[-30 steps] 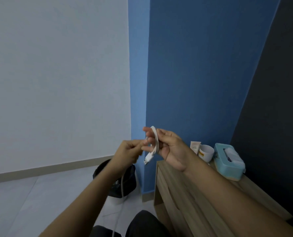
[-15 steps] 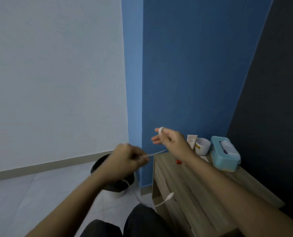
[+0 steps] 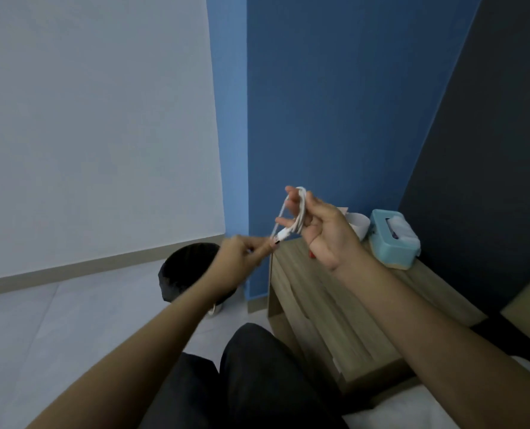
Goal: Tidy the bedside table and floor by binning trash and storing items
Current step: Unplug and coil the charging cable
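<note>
White cable (image 3: pixel 301 212) was looped around right hand (image 3: pixel 325 233) fingers at frame centre; its plug end was pinched by left hand (image 3: pixel 242 258). Judged light, limp; best gripped across coil.

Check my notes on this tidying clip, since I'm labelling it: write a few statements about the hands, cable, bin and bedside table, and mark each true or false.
1. The white cable is looped around the fingers of the right hand. True.
2. The left hand pinches the cable near its plug end. True.
3. The black bin stands on the bedside table. False: it stands on the floor to the left of the table.
4. The blue tissue box sits on the floor. False: it sits on the table, near the wall.
5. A white cup stands beside the tissue box. True.
</note>
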